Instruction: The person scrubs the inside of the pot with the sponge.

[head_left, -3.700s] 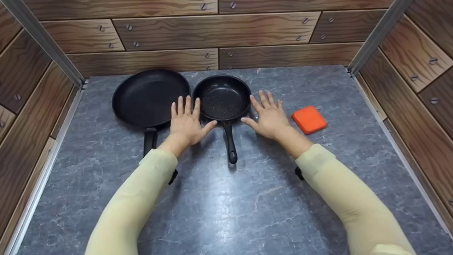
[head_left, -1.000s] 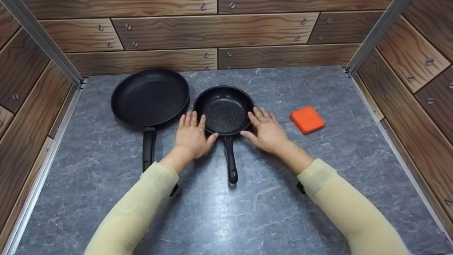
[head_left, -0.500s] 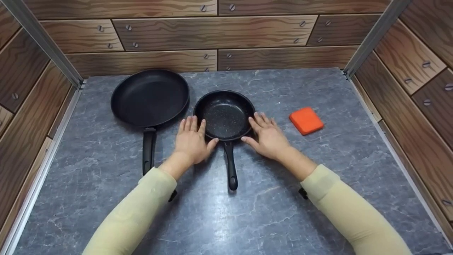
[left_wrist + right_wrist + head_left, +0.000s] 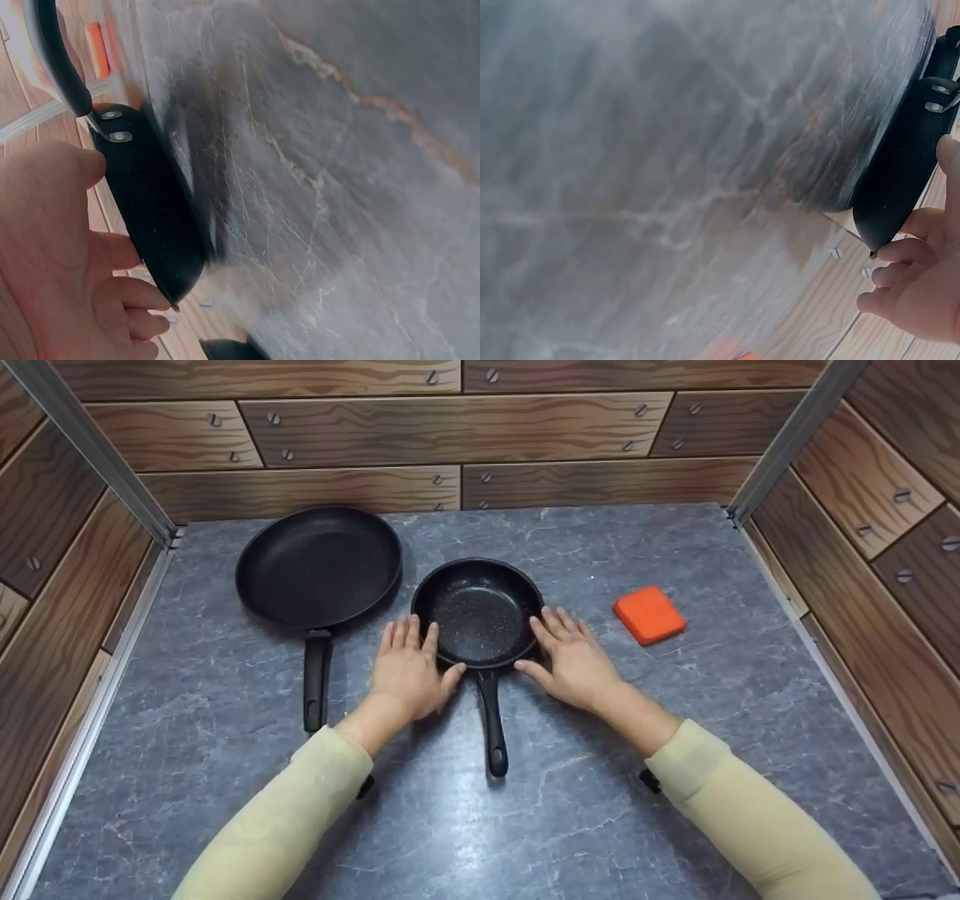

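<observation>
A small black frying pan (image 4: 480, 615) with a speckled inside lies on the grey marbled table, its handle pointing toward me. At its left side my left hand (image 4: 411, 673) has its fingers straight and its thumb tip at the near rim. My right hand (image 4: 576, 664) mirrors it on the right, fingertips at the rim and thumb near the handle's base. Both wrist views show fingers against the outer wall of the pan (image 4: 150, 202). Farther left lies a larger black frying pan (image 4: 319, 566), its handle also facing me.
An orange square block (image 4: 649, 615) lies on the table (image 4: 600, 825) to the right of my right hand. Wood-patterned walls (image 4: 450, 427) enclose the back and both sides, with metal posts at the rear corners.
The small frying pan has slid toward me with both hands at its sides, and its gap from the larger pan has grown. The larger pan and orange block stay in place.
</observation>
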`<state>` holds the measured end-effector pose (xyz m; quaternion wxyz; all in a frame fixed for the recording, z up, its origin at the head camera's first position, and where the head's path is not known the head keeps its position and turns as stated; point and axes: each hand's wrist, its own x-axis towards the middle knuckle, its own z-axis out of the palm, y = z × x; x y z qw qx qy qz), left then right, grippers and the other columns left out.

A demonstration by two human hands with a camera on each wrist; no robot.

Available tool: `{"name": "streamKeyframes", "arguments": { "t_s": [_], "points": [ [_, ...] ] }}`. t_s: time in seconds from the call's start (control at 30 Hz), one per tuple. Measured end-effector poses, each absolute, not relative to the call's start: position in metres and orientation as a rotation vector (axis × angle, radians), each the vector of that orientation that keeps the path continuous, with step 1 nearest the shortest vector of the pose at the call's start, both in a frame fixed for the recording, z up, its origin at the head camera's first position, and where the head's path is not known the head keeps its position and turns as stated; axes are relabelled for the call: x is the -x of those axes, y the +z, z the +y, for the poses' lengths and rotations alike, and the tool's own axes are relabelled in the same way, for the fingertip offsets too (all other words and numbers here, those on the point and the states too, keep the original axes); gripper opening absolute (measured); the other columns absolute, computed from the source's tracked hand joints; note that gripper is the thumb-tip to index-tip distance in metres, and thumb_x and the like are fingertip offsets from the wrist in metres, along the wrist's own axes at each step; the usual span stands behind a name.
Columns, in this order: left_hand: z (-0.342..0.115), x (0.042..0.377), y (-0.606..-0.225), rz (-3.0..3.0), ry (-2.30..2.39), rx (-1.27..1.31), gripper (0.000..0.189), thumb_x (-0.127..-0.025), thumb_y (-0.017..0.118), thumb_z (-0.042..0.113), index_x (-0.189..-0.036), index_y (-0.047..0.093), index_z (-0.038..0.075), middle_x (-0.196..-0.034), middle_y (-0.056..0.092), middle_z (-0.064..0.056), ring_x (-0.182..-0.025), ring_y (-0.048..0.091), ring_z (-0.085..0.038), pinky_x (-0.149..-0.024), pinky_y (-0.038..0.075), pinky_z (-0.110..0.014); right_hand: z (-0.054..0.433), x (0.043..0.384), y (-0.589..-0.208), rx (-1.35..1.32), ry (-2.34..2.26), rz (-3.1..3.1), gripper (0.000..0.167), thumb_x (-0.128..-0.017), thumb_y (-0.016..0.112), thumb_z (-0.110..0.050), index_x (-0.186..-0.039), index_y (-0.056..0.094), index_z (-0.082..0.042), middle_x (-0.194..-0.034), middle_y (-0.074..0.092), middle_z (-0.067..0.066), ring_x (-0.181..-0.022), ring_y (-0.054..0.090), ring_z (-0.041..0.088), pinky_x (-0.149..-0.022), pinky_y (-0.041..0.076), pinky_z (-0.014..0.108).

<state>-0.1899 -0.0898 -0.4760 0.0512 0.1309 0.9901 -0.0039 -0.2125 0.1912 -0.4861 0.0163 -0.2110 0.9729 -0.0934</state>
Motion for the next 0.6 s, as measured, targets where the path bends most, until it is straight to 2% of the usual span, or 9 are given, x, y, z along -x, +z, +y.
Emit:
{"name": "streamKeyframes", "arguments": {
  "t_s": [0.6],
  "points": [
    [-0.087,0.17,-0.476,3.021,-0.049,-0.421,0.087,-0.109,0.031,0.068,-0.167,0.028,0.003,-0.168,0.023,-0.03,-0.158,0.021,-0.046,-0.131,0.01,-0.055,0.195,0.192,-0.489,0.662,-0.319,3.033,0.086,-0.104,0.054,-0.064,-0.164,0.036,-0.005,-0.171,0.025,0.02,-0.158,0.023,0.044,-0.126,0.02,0.065]
  ]
}}
